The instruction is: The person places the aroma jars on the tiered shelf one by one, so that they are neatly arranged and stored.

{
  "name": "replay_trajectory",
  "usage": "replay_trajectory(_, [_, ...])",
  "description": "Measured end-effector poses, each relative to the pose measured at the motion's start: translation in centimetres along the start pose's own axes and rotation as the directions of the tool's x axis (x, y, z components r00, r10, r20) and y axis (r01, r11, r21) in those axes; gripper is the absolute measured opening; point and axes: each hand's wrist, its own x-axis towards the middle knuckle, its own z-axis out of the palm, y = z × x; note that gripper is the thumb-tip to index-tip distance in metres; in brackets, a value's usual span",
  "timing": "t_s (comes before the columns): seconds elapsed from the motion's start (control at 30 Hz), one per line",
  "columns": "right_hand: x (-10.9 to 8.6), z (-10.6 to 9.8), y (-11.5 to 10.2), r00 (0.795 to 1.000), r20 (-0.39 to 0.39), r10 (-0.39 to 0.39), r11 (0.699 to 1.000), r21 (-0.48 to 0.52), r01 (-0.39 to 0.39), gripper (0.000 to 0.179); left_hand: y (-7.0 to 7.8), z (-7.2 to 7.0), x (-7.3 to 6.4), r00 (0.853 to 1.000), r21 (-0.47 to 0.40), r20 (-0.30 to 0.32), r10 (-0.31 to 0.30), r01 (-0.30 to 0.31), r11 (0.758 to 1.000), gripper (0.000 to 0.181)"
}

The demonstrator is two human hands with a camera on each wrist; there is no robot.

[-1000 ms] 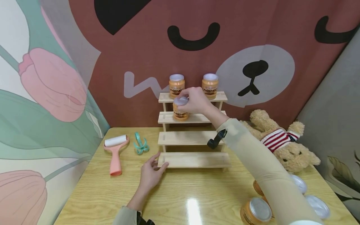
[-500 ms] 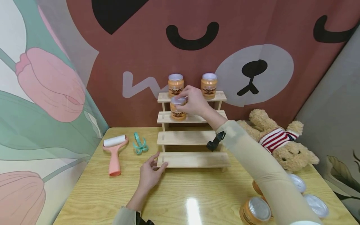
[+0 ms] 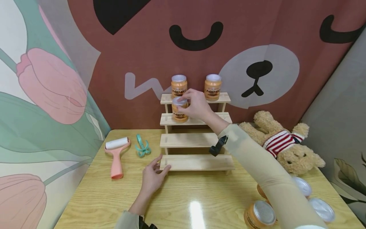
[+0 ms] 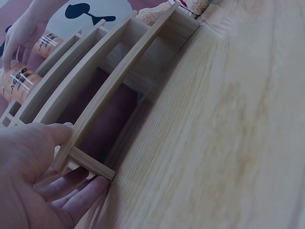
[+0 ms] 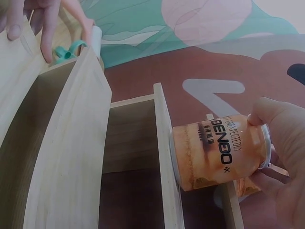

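Bear-printed cloth (image 3: 128,60) backs the rack (image 3: 197,162), which the left hand (image 3: 153,178) grips at seven o'clock while the right hand (image 3: 195,103) pinches a jar (image 3: 179,115) at eleven, apparently aligning it, with gentle release seemingly called for.

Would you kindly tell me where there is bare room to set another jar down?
Free: the two lower shelves, save where the left hand grips the bottom one's left end; and the front of the table between that hand and the jars at right. Crowded: the table's right side, with jars and teddy bear.
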Motion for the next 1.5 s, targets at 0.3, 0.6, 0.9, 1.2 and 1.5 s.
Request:
replay_trajectory(0.3, [-0.2,-0.3,0.0,0.999,-0.011,-0.043,0.999,-0.014,0.042,0.028,-0.1,0.0,0.0,1.000,0.006,0.003,0.002,-0.002,1.000,0.066])
replay_trajectory(0.6, [-1.3,-3.3,0.7,0.996,-0.036,-0.082,0.997,-0.007,0.082,0.024,0.1,0.0,-0.1,1.000,0.013,-0.004,0.008,-0.007,1.000,0.065])
replay_trajectory(0.9, [-5.0,-8.5,2.2,0.990,-0.006,-0.138,0.975,-0.177,0.134,0.022,0.3,0.1,-0.1,1.000,0.009,-0.010,0.006,-0.006,1.000,0.064])
replay_trajectory(1.2, [-10.1,-12.7,4.7,0.991,0.006,-0.131,0.962,-0.243,0.129,0.013,0.1,0.0,-0.2,1.000,-0.001,-0.007,0.004,-0.004,1.000,0.065])
replay_trajectory(1.5, [-14.7,-15.2,6.8,0.999,0.013,-0.050,0.954,-0.295,0.052,0.017,0.1,0.0,-0.1,1.000,0.009,-0.013,0.012,-0.012,1.000,0.064])
